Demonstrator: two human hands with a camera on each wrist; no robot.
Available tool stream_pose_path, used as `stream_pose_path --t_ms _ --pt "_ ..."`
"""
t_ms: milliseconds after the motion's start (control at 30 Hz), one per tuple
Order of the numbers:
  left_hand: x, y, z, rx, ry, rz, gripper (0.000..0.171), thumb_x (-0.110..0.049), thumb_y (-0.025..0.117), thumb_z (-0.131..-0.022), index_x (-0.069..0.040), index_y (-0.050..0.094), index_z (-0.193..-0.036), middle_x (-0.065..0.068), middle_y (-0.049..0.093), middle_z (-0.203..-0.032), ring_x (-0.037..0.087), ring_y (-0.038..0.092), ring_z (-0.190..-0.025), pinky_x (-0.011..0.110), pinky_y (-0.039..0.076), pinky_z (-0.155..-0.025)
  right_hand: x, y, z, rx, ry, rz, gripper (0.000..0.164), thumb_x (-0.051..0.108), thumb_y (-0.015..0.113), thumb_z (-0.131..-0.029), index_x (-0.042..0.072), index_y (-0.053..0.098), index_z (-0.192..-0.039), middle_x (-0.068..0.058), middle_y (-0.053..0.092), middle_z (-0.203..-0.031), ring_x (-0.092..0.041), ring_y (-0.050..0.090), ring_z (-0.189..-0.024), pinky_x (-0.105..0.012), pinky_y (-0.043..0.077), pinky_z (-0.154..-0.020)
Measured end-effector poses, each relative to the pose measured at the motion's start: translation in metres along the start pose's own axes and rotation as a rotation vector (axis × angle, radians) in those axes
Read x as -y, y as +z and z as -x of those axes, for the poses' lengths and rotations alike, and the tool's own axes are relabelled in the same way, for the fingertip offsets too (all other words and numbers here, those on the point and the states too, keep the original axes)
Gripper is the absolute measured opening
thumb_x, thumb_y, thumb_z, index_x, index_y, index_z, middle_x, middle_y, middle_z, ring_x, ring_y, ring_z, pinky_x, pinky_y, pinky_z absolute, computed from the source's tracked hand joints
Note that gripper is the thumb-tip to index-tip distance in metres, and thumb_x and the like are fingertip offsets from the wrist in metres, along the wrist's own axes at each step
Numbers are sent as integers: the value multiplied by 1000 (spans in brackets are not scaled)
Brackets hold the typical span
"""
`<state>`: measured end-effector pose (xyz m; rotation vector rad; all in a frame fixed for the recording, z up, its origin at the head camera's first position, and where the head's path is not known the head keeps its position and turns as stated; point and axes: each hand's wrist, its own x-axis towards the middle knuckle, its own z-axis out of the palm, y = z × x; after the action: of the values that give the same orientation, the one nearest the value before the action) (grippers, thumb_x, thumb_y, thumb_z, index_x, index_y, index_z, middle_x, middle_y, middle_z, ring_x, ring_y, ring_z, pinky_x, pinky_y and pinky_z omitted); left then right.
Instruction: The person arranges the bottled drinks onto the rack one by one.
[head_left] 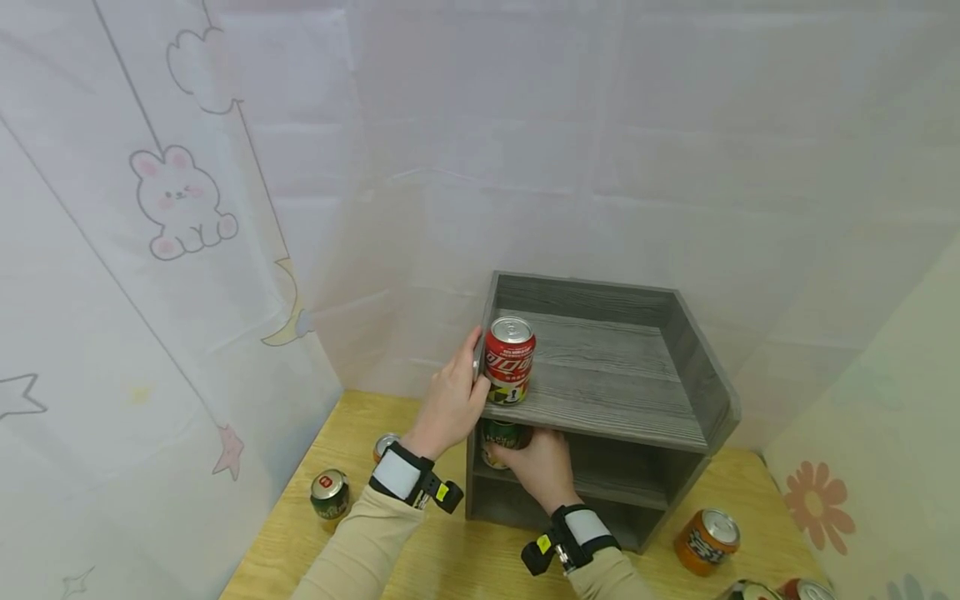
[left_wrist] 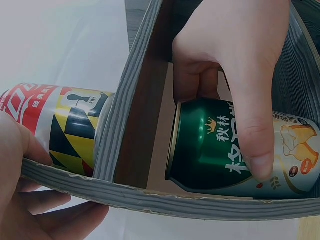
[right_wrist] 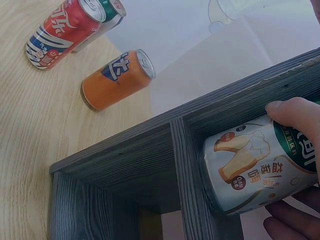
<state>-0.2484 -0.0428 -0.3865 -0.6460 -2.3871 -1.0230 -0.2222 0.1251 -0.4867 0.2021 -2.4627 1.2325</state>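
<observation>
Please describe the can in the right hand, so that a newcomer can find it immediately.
On the table stands a grey shelf unit. In the compartment just below its top, at the left end, the right hand grips a drink can. Its green upper part and white lower part set it apart from the red can standing above it.

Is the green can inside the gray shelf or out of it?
Inside: the right hand holds the green can between the top board and middle board of the gray shelf.
</observation>
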Motion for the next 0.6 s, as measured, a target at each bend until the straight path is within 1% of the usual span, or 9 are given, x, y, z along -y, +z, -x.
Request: stream_pose_path --t_ms 67,167,300,333,367,467,533,567,600 --pt "0 0 0 3 -1 -1 67 -11 50 -98 -4 27 -160 20 44 -154 35 57 -125 51 49 -98 0 0 0 4 3 -5 82 31 93 -72 4 52 -138 -12 63 -126 -34 64 -112 -51 53 -90" --pt "-1 0 0 8 -4 3 67 -11 50 -98 -4 27 -160 20 44 -153 34 62 -118 50 51 -95 -1 0 0 16 7 -10 83 31 93 -72 4 52 -139 -12 62 -127 -33 63 -113 -51 52 -91" --pt "-1 0 1 10 -5 4 66 -11 50 -99 -4 26 -160 20 44 -153 34 64 -114 50 52 -92 -1 -1 0 42 27 -18 86 38 93 -72 6 51 -140 -10 62 -129 -31 62 -115 -50 52 -92" --pt "-1 0 0 10 -6 2 66 -11 50 -99 -4 27 -160 20 44 -153 34 62 -117 50 52 -93 -1 -2 0 48 31 -23 87 40 93 -72 7 51 -141 -9 62 -129 -30 62 -115 -50 52 -92" --pt "-1 1 0 10 -5 2 66 -11 50 -99 -3 27 -160 20 44 -153 34 63 -115 50 52 -92 -1 -3 0 52 38 -28 88 41 93 -71 8 51 -141 -8 62 -130 -29 62 -116 -49 52 -93" --pt "-1 1 0 11 -3 5 65 -11 50 -99 -2 27 -159 21 45 -153 32 67 -102 49 54 -86 -3 -6 2 49 39 -37 91 46 92 -71 9 49 -143 -8 60 -133 -29 60 -120 -49 50 -95" --pt "-1 1 -1 13 -5 6 65 -10 50 -99 -1 28 -159 21 45 -152 30 67 -98 48 54 -84 -4 -9 3 43 39 -47 93 47 92 -70 10 49 -144 -8 60 -135 -29 59 -121 -50 49 -97" --pt "-1 2 -1 14 -7 8 66 -10 50 -99 -1 27 -159 21 45 -152 30 67 -92 47 54 -81 -5 -10 4 37 43 -51 93 47 92 -70 10 49 -144 -8 61 -135 -29 60 -121 -50 49 -97" --pt "-1 1 -1 15 -9 10 66 -10 50 -99 -1 27 -160 21 45 -152 29 67 -92 46 54 -81 -5 -12 5 31 47 -56 93 48 93 -69 10 51 -143 -8 62 -134 -30 60 -122 -52 49 -97"
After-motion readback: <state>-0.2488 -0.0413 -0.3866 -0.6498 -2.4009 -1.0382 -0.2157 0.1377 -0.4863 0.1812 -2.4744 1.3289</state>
